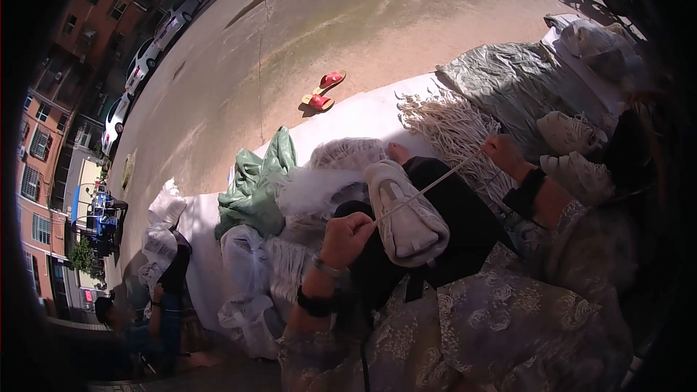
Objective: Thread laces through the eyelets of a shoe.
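Head-worn fisheye looks down, close above a shoe [411, 231], ground [327, 36] beyond; edges too dark to tell

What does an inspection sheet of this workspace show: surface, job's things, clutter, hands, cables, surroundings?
Surface: white ground sheet, partly sunlit.
Job's things: pale sneaker on the lap; pale shoelace stretched across above it.
Clutter: lace heap, green sack, clear plastic bag.
Hands: left hand and right hand each pinch the shoelace.
Cables: thin dark strand at the lower edge; cable or strap, cannot tell.
Surroundings: red sandals on concrete; parked white cars; another person at left.
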{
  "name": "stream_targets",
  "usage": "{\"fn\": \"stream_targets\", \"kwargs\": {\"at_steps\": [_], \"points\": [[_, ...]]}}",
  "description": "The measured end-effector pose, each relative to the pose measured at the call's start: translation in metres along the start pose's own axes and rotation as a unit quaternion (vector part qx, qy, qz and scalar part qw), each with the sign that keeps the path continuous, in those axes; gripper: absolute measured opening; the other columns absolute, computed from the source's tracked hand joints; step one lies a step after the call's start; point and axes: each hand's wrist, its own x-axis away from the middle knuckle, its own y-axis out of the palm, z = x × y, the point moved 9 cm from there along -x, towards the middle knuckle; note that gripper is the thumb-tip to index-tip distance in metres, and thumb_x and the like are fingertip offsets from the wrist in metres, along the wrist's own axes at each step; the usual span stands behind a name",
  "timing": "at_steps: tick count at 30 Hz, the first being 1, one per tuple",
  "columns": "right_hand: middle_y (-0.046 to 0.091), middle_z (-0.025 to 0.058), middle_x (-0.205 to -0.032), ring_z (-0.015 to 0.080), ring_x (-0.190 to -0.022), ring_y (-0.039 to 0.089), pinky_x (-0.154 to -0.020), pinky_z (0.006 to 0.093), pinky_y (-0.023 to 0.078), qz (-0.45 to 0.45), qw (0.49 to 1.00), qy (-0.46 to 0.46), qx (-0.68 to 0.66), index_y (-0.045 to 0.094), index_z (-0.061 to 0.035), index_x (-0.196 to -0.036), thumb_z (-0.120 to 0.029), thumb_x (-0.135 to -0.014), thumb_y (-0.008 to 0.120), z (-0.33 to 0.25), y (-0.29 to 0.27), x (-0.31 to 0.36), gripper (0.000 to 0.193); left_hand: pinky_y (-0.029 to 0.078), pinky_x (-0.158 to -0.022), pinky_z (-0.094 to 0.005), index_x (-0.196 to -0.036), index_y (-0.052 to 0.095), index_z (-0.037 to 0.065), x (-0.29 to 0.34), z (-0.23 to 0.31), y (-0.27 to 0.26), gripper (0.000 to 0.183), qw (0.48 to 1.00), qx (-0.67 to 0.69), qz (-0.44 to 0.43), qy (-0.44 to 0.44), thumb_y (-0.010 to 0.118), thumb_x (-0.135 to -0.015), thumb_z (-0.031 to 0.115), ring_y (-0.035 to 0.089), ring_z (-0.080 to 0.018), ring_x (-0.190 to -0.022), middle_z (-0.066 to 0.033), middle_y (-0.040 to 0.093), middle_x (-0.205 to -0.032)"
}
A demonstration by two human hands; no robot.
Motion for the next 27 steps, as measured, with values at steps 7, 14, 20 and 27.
{"fn": "stream_targets", "kwargs": {"at_steps": [7,14,20,27], "points": [[0.062,0.0064,-0.091,0.0153,-0.089,0.058,-0.079,0.031,0.046,-0.123,0.963,-0.043,-0.237,0.06,-0.0005,-0.094,-0.008,-0.076,0.061,-0.121,-0.006,0.015,0.02,0.043,-0.053,-0.0276,-0.081,0.063,0.0,-0.01,0.008,0.024,0.012,0.999,0.031,-0.016,0.026,0.064,-0.078,0.012,0.052,-0.0123,-0.051,-0.0126,0.055,-0.058],[0.058,0.0141,-0.103,0.0251,-0.105,0.052,-0.094,0.0346,0.038,-0.572,0.358,-0.235,-0.7,0.056,0.0049,-0.107,-0.006,-0.079,0.064,-0.36,-0.097,0.15,0.031,0.044,-0.053,-0.0275,-0.079,0.063,-0.001,-0.021,0.028,0.047,0.01,0.996,0.058,-0.04,0.054,0.062,-0.078,0.009,0.058,-0.0148,-0.052,-0.0135,0.058,-0.06],[0.058,0.0145,-0.098,0.0248,-0.095,0.056,-0.086,0.0335,0.042,-0.54,0.32,-0.226,-0.745,0.057,0.0044,-0.103,-0.008,-0.08,0.065,-0.362,-0.124,0.162,0.028,0.04,-0.052,-0.021,-0.078,0.063,-0.003,-0.022,0.013,0.049,0.009,0.998,0.058,-0.012,0.009,0.062,-0.079,0.007,0.048,-0.0032,-0.057,0.0013,0.055,-0.059],[0.058,0.0142,-0.097,0.0244,-0.093,0.056,-0.083,0.0334,0.043,-0.519,0.297,-0.273,-0.754,0.056,0.0044,-0.102,-0.011,-0.078,0.069,-0.356,-0.13,0.157,0.031,0.041,-0.052,-0.0207,-0.079,0.064,-0.002,-0.021,-0.009,0.041,0.008,0.995,0.091,0.042,-0.029,0.061,-0.08,0.006,0.05,-0.0033,-0.057,-0.0007,0.057,-0.06]]}}
